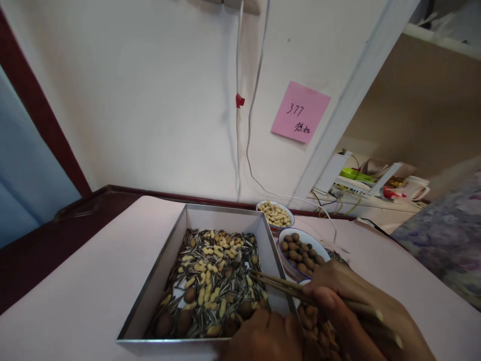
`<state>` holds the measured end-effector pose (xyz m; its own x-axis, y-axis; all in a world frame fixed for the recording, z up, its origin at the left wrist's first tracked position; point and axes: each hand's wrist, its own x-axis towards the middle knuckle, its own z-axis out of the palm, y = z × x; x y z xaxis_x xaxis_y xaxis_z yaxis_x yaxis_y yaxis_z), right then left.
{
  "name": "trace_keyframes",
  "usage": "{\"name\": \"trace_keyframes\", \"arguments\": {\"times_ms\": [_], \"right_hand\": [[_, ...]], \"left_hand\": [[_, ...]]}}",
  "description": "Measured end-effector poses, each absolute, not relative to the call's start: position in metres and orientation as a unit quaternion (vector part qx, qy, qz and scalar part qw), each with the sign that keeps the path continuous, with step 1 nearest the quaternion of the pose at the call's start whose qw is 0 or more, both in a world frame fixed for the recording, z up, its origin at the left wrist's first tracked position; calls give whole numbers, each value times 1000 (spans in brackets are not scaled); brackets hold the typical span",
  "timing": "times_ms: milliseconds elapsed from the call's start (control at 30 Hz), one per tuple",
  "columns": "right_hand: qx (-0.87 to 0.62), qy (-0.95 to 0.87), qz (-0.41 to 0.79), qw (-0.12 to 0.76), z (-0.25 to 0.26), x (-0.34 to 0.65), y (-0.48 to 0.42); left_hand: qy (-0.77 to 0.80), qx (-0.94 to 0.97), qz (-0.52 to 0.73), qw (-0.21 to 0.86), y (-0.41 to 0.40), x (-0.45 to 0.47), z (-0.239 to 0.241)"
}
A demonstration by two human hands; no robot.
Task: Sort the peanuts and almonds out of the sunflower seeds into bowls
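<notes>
A pale, smooth table [93,281] fills the lower part of the view and runs back to a white wall [150,100]. A dark red wooden ledge [56,235] borders the table's left and far edges. Two white cables [238,150] hang down the wall, one with a red clip [239,101] on it. To the right, a recessed shelf holds a white mug [413,189] among clutter too small to make out, and a floral cloth [447,240] lies past the table's right edge.

A pink sticky note [299,113] is stuck on the wall. It reads "377" in dark ink, with two handwritten characters beneath it that I cannot read for certain. No brand shows anywhere.

A square metal tray [161,271] sits at the middle of the table, its near rim close to the near edge. In it lies a mix [210,281] of striped sunflower seeds, pale peanuts and round brown nuts. Just beyond the tray's far right corner stands a small bowl of peanuts [257,207]. Nearer, beside the tray's right wall, is a blue-rimmed bowl of brown nuts [315,243].

The right hand [361,306] is closed around a pair of chopsticks [278,286] — they reach leftward over the tray's right wall, tips above the mix. The left hand [265,336] rests at the tray's near right corner, back upward — whether its fingers are curled or spread I cannot tell.
</notes>
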<state>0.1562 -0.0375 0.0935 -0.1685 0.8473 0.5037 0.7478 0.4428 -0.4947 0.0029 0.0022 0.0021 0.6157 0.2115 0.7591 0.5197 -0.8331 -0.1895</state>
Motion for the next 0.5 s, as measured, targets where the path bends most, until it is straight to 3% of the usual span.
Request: {"name": "trace_keyframes", "arguments": {"times_ms": [500], "right_hand": [[-514,-778,67,355,75,155,-29]], "left_hand": [[-240,-852,-422,197,3,8,-3]]}}
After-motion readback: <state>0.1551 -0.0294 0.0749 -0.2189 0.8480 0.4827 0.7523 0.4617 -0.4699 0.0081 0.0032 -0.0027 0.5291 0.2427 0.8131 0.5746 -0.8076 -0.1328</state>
